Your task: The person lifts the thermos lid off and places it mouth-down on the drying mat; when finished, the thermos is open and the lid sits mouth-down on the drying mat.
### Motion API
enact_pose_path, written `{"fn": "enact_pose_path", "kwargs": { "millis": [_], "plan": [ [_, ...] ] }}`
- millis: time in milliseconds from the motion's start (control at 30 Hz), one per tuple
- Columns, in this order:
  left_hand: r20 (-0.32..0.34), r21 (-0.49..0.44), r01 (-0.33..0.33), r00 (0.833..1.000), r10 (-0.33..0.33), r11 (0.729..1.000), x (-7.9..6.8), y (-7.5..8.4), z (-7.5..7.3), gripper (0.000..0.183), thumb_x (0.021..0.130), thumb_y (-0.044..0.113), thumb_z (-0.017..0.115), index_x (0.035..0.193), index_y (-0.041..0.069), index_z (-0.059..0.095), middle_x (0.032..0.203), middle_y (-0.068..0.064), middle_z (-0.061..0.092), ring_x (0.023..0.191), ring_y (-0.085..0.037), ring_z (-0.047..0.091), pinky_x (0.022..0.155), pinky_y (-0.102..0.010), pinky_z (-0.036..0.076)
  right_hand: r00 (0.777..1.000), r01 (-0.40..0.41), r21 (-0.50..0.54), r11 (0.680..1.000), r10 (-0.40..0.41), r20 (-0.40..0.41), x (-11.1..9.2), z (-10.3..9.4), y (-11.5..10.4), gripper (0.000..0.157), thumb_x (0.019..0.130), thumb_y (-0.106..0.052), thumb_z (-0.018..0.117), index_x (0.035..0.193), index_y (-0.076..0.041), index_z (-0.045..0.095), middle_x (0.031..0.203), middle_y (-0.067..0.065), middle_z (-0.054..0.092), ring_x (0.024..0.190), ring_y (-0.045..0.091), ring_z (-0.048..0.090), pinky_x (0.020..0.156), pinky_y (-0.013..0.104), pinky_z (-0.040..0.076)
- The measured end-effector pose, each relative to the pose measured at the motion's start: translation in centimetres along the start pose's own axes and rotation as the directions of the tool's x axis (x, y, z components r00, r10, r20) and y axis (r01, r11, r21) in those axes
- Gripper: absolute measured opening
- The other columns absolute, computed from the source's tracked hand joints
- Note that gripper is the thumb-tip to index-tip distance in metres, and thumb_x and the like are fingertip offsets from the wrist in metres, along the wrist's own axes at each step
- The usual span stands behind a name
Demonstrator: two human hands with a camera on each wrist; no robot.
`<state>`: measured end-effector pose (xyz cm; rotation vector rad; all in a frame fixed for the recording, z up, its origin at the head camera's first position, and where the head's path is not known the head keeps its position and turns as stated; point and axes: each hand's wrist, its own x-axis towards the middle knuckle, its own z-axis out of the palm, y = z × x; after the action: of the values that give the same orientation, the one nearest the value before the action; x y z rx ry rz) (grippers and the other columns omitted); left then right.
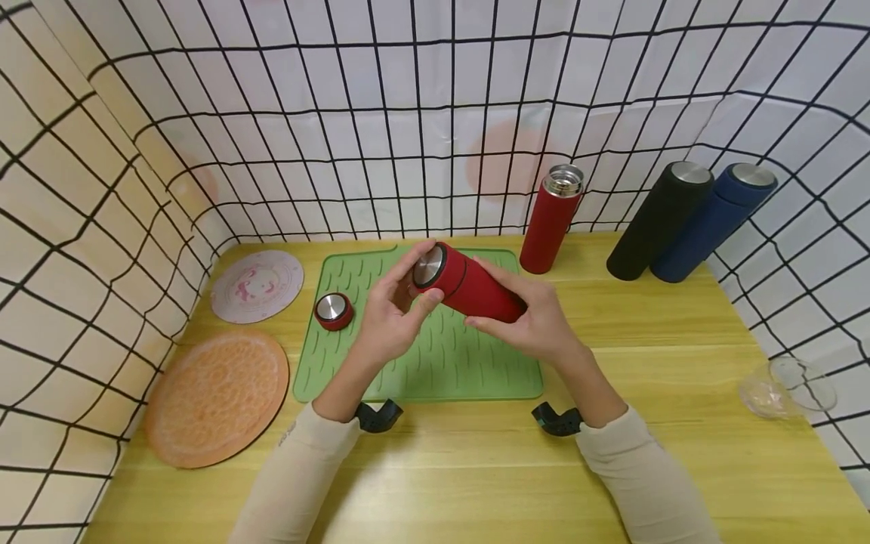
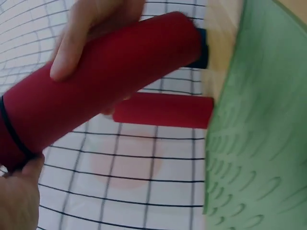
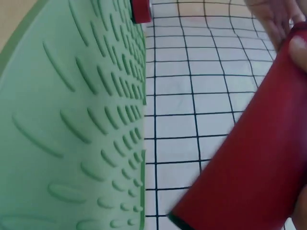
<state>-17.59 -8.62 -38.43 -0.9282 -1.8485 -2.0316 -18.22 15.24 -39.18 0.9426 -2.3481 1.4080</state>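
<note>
The left hand and right hand grip a tilted red flask above a green mat on a wooden table; gridded wall on far side.

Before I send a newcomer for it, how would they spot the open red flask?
On the wooden table, find the green mat. By its far right corner stands the open red flask. Its bare silver mouth sets it apart from the held red flask, the black flask and the blue flask, all lidded.
</note>
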Motion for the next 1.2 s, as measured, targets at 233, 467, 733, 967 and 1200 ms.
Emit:
{"fn": "enact_pose_path", "kwargs": {
  "millis": [233,467,733,967,1200],
  "plan": [
    [0.015,-0.12,0.085,0.996,-0.084,0.989,0.0,-0.8,-0.6,0.078,0.088,0.037,0.082,0.149,0.001,0.05,0.149,-0.012,0.055,0.136,-0.025,0.055,0.104,-0.03,0.054,1.0,0.022,-0.031,0.999,-0.021,0.018,0.0,-0.8,0.2,0.082,0.075,-0.011,0.094,0.148,-0.021,0.058,0.131,0.005,0.069,0.113,0.019,0.063,0.084,0.034,0.062],
    [0.275,-0.219,-0.003,0.959,0.065,0.976,0.0,-0.1,-1.2,0.079,0.096,0.03,0.074,0.156,-0.006,0.036,0.161,-0.017,0.041,0.148,-0.037,0.04,0.114,-0.038,0.047,0.992,-0.031,0.09,0.995,0.02,0.127,-0.3,-2.0,-0.4,0.08,0.072,-0.007,0.094,0.144,-0.02,0.062,0.125,0.002,0.071,0.11,0.019,0.063,0.083,0.033,0.061],
    [0.259,-0.219,-0.022,0.963,0.079,0.976,0.0,-0.1,-1.2,0.07,0.095,0.03,0.075,0.155,0.009,0.045,0.155,-0.009,0.05,0.143,-0.028,0.048,0.111,-0.037,0.051,0.988,-0.043,0.138,0.99,0.022,0.15,-0.3,-2.0,-0.5,0.081,0.073,-0.005,0.093,0.145,-0.021,0.061,0.126,0.002,0.071,0.11,0.021,0.064,0.083,0.032,0.061],
    [0.095,-0.201,-0.02,0.995,0.039,0.979,0.0,0.2,-0.5,0.078,0.088,0.035,0.082,0.146,-0.006,0.051,0.144,-0.007,0.06,0.129,-0.023,0.058,0.1,-0.031,0.057,0.992,-0.056,0.109,0.993,0.042,0.12,-0.3,-1.5,-0.6,0.081,0.075,-0.008,0.092,0.147,-0.024,0.059,0.126,0.002,0.071,0.108,0.019,0.064,0.083,0.031,0.061],
    [-0.107,-0.089,0.054,0.992,-0.064,0.995,-0.1,0.1,-0.3,0.084,0.076,0.045,0.091,0.137,-0.004,0.058,0.131,-0.002,0.068,0.12,-0.017,0.065,0.085,-0.026,0.06,0.999,0.01,-0.023,1.0,-0.009,0.05,-0.1,-1.1,-0.9,0.081,0.075,-0.015,0.094,0.147,-0.023,0.059,0.127,0.002,0.071,0.109,0.017,0.064,0.081,0.032,0.061]
  ]
}}
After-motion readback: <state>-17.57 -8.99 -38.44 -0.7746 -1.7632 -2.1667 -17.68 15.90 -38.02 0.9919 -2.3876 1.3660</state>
